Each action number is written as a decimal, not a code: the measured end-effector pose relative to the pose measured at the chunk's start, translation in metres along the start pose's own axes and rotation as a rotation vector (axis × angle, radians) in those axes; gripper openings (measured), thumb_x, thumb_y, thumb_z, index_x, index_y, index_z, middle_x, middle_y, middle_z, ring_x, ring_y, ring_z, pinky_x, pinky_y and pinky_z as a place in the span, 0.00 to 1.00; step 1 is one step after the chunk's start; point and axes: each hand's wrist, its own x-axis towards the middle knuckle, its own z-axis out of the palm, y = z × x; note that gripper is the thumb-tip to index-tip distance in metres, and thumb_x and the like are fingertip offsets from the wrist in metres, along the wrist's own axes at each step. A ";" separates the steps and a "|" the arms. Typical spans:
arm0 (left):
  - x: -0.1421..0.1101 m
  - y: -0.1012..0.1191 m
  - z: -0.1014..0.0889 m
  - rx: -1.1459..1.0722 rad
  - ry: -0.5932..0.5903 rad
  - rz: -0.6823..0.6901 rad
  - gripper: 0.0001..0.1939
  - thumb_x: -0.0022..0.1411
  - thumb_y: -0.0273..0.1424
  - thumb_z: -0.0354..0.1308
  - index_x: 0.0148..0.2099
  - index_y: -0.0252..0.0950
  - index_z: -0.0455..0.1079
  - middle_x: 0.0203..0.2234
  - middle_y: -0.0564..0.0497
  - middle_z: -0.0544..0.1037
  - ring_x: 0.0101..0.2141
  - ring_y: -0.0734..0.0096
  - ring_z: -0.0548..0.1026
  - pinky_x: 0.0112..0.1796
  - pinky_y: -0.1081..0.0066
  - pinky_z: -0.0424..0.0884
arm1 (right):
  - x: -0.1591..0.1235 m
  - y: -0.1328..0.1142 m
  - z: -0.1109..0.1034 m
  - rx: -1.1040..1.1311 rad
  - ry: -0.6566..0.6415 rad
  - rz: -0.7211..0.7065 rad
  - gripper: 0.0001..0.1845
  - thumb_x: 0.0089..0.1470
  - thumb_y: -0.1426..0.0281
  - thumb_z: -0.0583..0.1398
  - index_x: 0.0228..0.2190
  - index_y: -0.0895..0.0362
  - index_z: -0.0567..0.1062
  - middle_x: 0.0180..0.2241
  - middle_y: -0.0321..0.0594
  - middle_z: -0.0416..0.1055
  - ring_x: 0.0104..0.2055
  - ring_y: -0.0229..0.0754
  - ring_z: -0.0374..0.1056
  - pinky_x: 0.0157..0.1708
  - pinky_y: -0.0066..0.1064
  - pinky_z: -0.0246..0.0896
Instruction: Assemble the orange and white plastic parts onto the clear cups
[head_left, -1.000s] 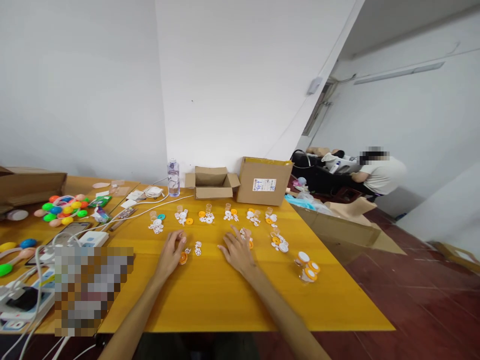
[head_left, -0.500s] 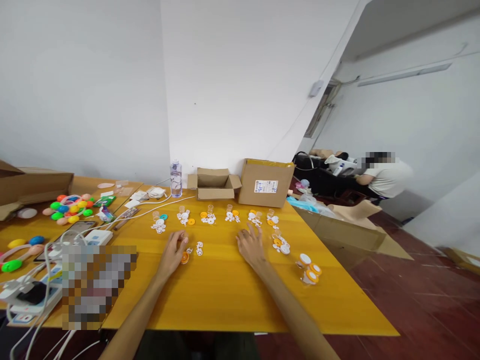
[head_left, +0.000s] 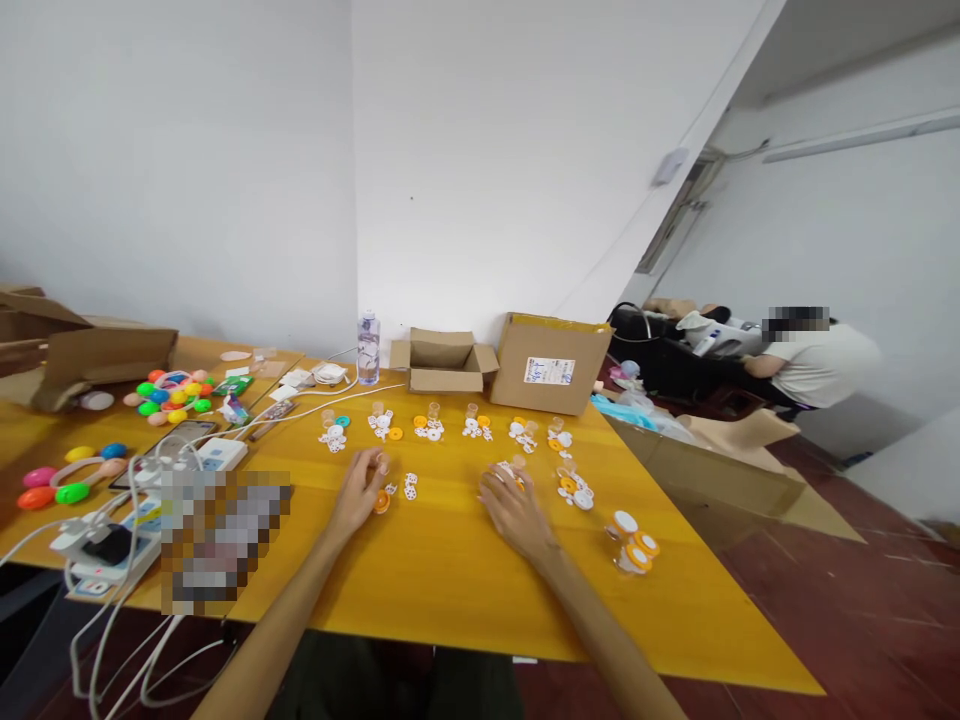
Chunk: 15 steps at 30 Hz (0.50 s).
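Observation:
My left hand (head_left: 360, 492) is closed, with a small clear cup (head_left: 383, 463) at its fingertips. An orange ring-shaped cap (head_left: 382, 501) lies by its thumb, and small white wheel-like pieces (head_left: 410, 486) lie just to its right. My right hand (head_left: 517, 507) rests low over the table with its fingers curved and blurred. At its fingertips are another clear cup (head_left: 518, 463) and an orange ring (head_left: 520, 483), partly covered by the hand; whether it grips any of them does not show.
Several small groups of cups, rings and white pieces (head_left: 429, 427) form a row across the table (head_left: 442, 580). Capped jars (head_left: 636, 545) stand at right. Behind are an open carton (head_left: 448, 380), a labelled box (head_left: 555, 365) and a bottle (head_left: 368, 350). Cables and a power strip (head_left: 142, 525) lie left. A person (head_left: 817, 365) sits far right.
The camera view has shifted, so the scene sits a little further right. My right hand's fingers have curled from a flatter spread, and a cup and orange ring now show beside them.

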 end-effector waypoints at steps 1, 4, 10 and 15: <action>0.000 -0.001 0.000 -0.003 0.002 0.004 0.19 0.63 0.47 0.56 0.49 0.40 0.72 0.43 0.46 0.76 0.43 0.61 0.76 0.49 0.61 0.72 | -0.003 -0.003 -0.002 0.021 -0.001 -0.020 0.15 0.68 0.70 0.52 0.47 0.51 0.78 0.49 0.44 0.77 0.61 0.47 0.64 0.62 0.44 0.51; -0.001 -0.004 0.000 -0.002 0.007 0.027 0.18 0.63 0.45 0.56 0.50 0.40 0.71 0.44 0.46 0.76 0.44 0.61 0.76 0.50 0.61 0.72 | -0.016 -0.017 -0.008 0.084 0.001 -0.062 0.17 0.68 0.68 0.52 0.52 0.52 0.75 0.55 0.45 0.74 0.62 0.46 0.63 0.61 0.43 0.55; -0.002 -0.010 0.001 0.019 -0.002 0.059 0.17 0.64 0.40 0.55 0.53 0.41 0.69 0.45 0.46 0.75 0.45 0.62 0.76 0.51 0.62 0.71 | -0.031 -0.041 -0.053 0.235 -0.049 -0.097 0.19 0.68 0.67 0.52 0.57 0.52 0.72 0.55 0.42 0.75 0.60 0.45 0.67 0.58 0.42 0.65; -0.002 -0.014 0.001 0.044 -0.014 0.070 0.17 0.65 0.40 0.55 0.54 0.42 0.69 0.46 0.47 0.75 0.46 0.63 0.75 0.51 0.63 0.71 | -0.051 -0.039 -0.140 0.437 -0.047 -0.057 0.19 0.67 0.70 0.53 0.55 0.46 0.73 0.47 0.40 0.79 0.48 0.44 0.75 0.51 0.41 0.72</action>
